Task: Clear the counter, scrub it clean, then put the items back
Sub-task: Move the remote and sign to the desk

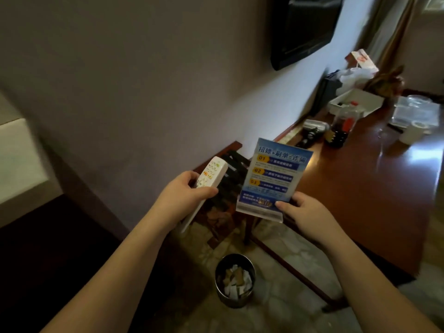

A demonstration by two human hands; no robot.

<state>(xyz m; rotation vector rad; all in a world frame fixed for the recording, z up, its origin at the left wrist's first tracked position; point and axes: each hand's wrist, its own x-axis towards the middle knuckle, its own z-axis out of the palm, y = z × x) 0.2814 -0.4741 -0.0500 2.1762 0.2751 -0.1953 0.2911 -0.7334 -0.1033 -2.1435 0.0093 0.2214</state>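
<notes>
My left hand (185,195) grips a white remote control (211,174) with yellow and green buttons, held off the counter's left end. My right hand (302,212) pinches the bottom corner of a blue printed sign in a clear stand (274,176), held upright beside the remote. The brown wooden counter (360,188) stretches to the right; its near part is bare and glossy. Farther along it stand a dark bottle (341,128), a hair dryer (312,131), a white tray (355,102), a white cup (413,133) and a clear tray of glasses (415,111).
A dark slatted luggage rack (230,179) stands below my hands against the wall. A metal waste bin (234,281) holding paper scraps sits on the tiled floor. A black television (305,27) hangs on the wall above the counter. A bed corner (19,159) shows at left.
</notes>
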